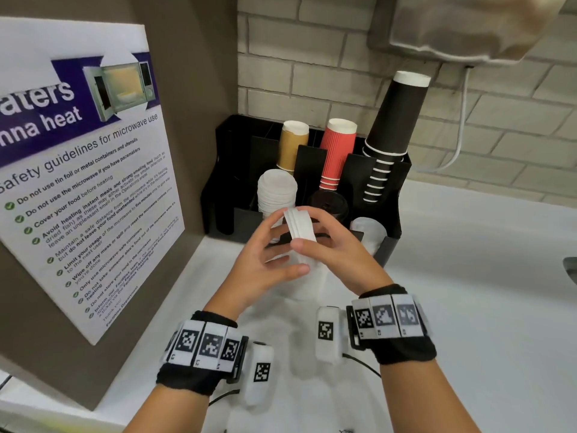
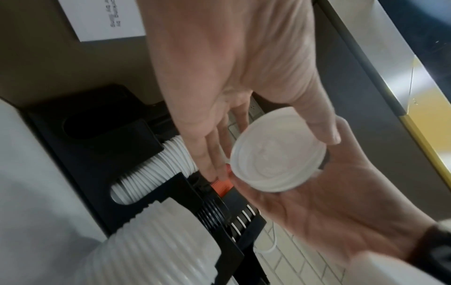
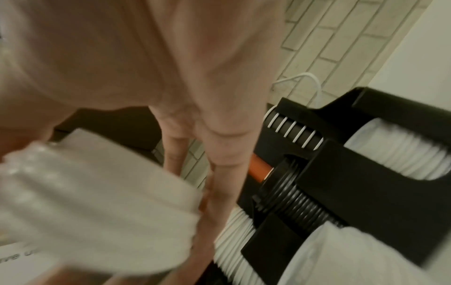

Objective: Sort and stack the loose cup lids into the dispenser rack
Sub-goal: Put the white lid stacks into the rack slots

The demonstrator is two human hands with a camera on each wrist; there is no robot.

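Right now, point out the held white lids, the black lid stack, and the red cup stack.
held white lids (image 1: 299,226), head view, ribbed edge.
black lid stack (image 1: 327,203), head view, top lid.
red cup stack (image 1: 337,151), head view, ribbed side.

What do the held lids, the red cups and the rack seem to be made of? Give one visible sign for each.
Lids: probably thin white plastic, matt; moulded rings show in the left wrist view.
Red cups: likely paper, with a ribbed sleeve and white rolled rims.
Rack: seemingly black plastic or acrylic, smooth flat panels with a slight sheen.
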